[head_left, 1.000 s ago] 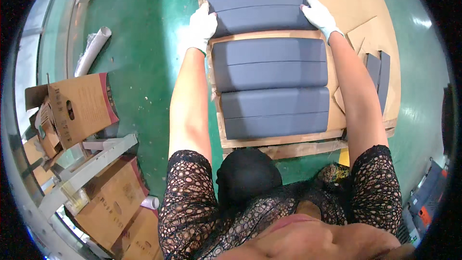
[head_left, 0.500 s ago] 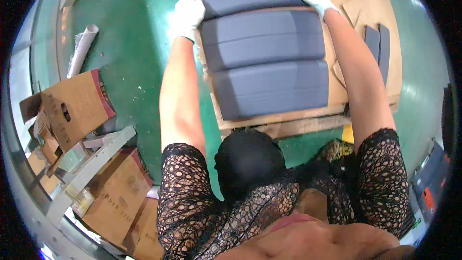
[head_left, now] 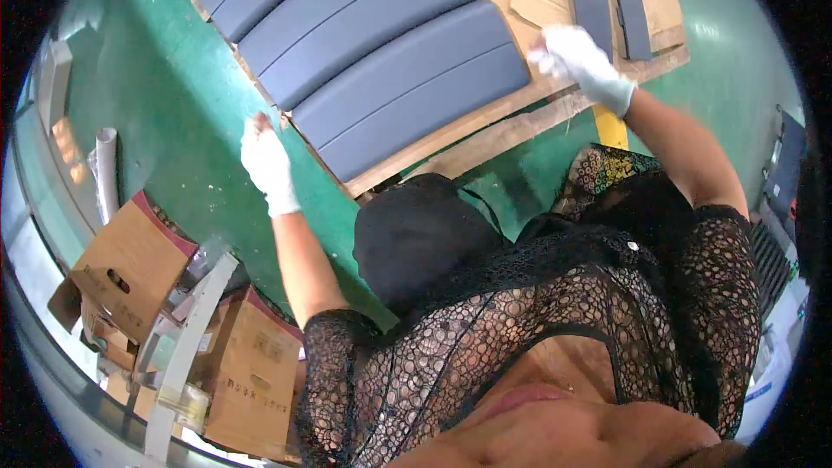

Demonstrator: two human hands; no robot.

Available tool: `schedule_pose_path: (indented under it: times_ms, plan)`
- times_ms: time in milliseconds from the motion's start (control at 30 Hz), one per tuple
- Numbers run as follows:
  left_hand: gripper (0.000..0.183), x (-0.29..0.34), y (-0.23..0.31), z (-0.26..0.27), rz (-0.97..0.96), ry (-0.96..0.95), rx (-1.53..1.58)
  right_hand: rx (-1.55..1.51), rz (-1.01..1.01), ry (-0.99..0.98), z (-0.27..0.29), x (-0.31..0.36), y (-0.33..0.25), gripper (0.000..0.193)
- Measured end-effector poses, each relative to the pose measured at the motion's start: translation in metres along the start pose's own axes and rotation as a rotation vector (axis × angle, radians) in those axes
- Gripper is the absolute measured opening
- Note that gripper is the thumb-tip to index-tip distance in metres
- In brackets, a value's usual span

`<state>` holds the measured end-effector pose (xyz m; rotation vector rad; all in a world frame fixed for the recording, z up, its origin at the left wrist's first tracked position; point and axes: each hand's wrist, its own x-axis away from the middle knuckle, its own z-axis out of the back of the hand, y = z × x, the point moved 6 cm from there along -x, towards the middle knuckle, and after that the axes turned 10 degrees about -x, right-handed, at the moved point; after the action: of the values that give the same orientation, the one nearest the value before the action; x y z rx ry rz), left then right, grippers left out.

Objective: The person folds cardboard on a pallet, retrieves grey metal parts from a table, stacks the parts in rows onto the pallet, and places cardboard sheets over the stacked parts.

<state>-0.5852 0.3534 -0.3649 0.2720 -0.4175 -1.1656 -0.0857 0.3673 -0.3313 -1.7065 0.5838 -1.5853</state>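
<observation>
Long dark blue-grey padded panels (head_left: 416,78) lie side by side on a cardboard-covered wooden pallet (head_left: 511,126), each with a seam along it. My left hand (head_left: 267,165), in a white glove, hovers over the green floor beside the left end of the nearest panels. Its fingers are loosely bent with the thumb apart, and nothing shows in it. Off the right end of the nearest panel is my white-gloved right hand (head_left: 585,65), blurred a little, its fingers half curled and no object visible in them. Neither hand appears to grip a panel.
Two narrow blue-grey strips (head_left: 626,0) lie on the pallet's right side. Brown cartons (head_left: 251,377) and a pale metal bar (head_left: 186,351) stand at lower left. A white plastic-wrapped roll (head_left: 106,173) lies beyond them. Dark flat pieces (head_left: 786,160) are at far right.
Both hands have left the ends of a far panel and come back toward me, the right one moving past the nearest panel's end. The view has turned, so the panels now slant.
</observation>
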Motion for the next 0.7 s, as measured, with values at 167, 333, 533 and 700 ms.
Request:
schedule_pose_path:
  times_ms: [167,333,533,700]
  plan:
    - [0.032,0.084,0.004,-0.024,0.058,-0.085,0.015,-0.52,-0.336,0.392,-0.009,0.05,0.086,0.014]
    - [0.027,0.092,0.018,-0.025,-0.01,-0.011,0.011,-1.275,0.104,-0.28,-0.006,0.024,0.112,0.019]
    - [0.028,0.114,0.009,-0.006,0.058,0.08,0.023,-1.216,-0.212,0.47,-0.025,0.037,0.088,0.01]
    - [0.029,0.126,0.0,-0.006,0.106,0.052,0.012,-1.286,-0.28,0.67,-0.018,0.026,0.098,0.02]
